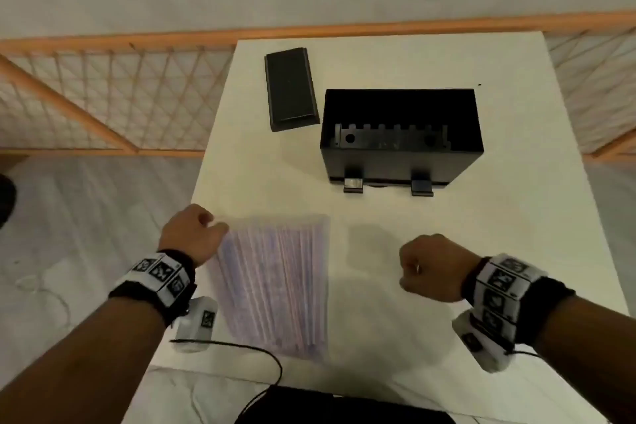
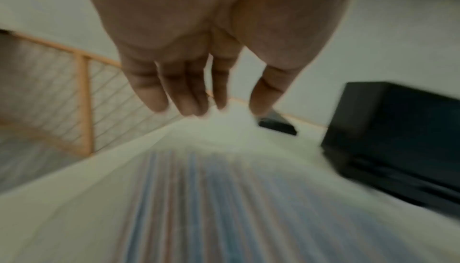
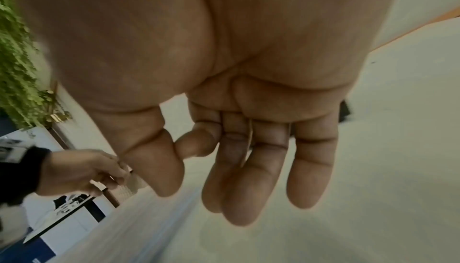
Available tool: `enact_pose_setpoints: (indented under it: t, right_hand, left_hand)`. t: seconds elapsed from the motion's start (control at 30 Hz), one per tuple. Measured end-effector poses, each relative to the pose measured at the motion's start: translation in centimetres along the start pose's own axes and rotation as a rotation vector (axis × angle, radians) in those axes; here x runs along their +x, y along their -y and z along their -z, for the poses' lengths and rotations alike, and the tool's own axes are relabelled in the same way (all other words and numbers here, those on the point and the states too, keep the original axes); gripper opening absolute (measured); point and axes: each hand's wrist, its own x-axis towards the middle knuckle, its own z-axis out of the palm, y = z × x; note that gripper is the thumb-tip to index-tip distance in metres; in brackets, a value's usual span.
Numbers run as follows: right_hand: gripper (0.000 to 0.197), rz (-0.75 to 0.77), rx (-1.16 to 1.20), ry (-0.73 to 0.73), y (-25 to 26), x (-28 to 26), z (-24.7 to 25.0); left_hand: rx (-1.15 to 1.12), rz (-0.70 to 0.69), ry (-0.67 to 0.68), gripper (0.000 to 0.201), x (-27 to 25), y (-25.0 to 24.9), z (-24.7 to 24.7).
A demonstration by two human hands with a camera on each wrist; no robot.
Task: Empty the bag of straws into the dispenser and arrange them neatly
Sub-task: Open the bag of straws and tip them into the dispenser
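A clear bag of blue and pink striped straws [image 1: 275, 282] lies flat on the white table [image 1: 516, 217], close to the near edge. My left hand [image 1: 215, 224] pinches the bag's far left corner; in the blurred left wrist view the bag [image 2: 224, 198] rises in a peak to the fingertips [image 2: 219, 106]. The right wrist view shows the left hand [image 3: 82, 171] gripping that corner. My right hand [image 1: 409, 272] hovers right of the bag, fingers [image 3: 311, 169] relaxed and holding nothing. The black dispenser box [image 1: 401, 162] stands open farther back with nothing in it.
The dispenser's black lid [image 1: 290, 89] lies on the table left of the box, towards the far edge. An orange wooden railing with netting [image 1: 103, 96] runs behind and left of the table. A black cable [image 1: 241, 348] crosses the near table edge.
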Motion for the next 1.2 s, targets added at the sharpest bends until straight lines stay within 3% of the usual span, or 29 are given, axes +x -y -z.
enact_pose_setpoints:
  t: [0.1, 0.2, 0.3, 0.37, 0.47, 0.57, 0.7, 0.83, 1.0, 1.07, 1.1, 1.13, 1.17, 1.2]
  right_hand:
    - [0.019, 0.064, 0.046, -0.078, 4.0, 3.2, 1.0]
    - [0.021, 0.099, 0.074, -0.071, 8.7, 6.4, 1.5]
    - [0.018, 0.162, 0.115, -0.146, 12.6, 10.0, 1.3]
    - [0.037, 0.189, 0.195, -0.213, 15.0, 12.8, 0.9]
    - [0.067, 0.173, 0.254, -0.21, 18.9, 16.8, 0.4]
    - [0.051, 0.149, 0.294, -0.114, 22.1, 19.8, 0.1]
    - [0.039, 0.182, 0.246, -0.115, 23.1, 21.9, 0.6]
    - [0.038, 0.201, 0.115, -0.039, 20.1, 20.8, 1.5]
    - [0.032, 0.146, 0.124, -0.05, 17.2, 18.2, 1.4]
    - [0.03, 0.162, 0.117, -0.068, 17.2, 17.9, 1.3]
    - [0.031, 0.184, 0.119, -0.081, 17.2, 17.8, 1.3]
    - [0.033, 0.211, 0.126, -0.096, 17.2, 17.8, 1.6]
    - [0.035, 0.226, 0.147, -0.114, 17.0, 17.7, 1.8]
    - [0.037, 0.231, 0.181, -0.135, 16.6, 17.4, 2.1]
  left_hand:
    - [-0.238, 0.305, -0.041, 0.066, 4.1, 2.3, -1.6]
    - [-0.418, 0.416, 0.055, 0.072, 5.9, 3.5, -3.1]
    - [-0.369, 0.272, 0.002, 0.047, 7.0, 4.0, -4.0]
    - [-0.409, 0.174, 0.013, 0.038, 7.0, 3.7, -4.2]
    - [-0.727, 0.153, 0.092, 0.039, 6.7, 3.5, -4.1]
    - [-0.981, 0.096, 0.288, 0.027, 6.7, 3.5, -3.7]
    - [-1.061, 0.092, 0.313, 0.033, 7.0, 3.6, -3.2]
    - [-0.864, 0.108, 0.166, 0.045, 8.6, 4.5, -3.5]
    - [-0.613, -0.177, 0.085, 0.031, 7.4, 3.3, -2.8]
    - [-0.338, -0.491, 0.171, 0.056, 7.0, 2.2, -2.3]
    - [-0.128, -0.632, 0.244, 0.052, 7.0, 1.4, -2.0]
    - [0.019, -0.732, 0.324, 0.033, 7.2, 0.5, -1.9]
    - [0.096, -0.769, 0.425, 0.023, 7.3, -0.1, -1.7]
    - [0.082, -0.795, 0.486, 0.029, 7.6, -0.7, -1.5]
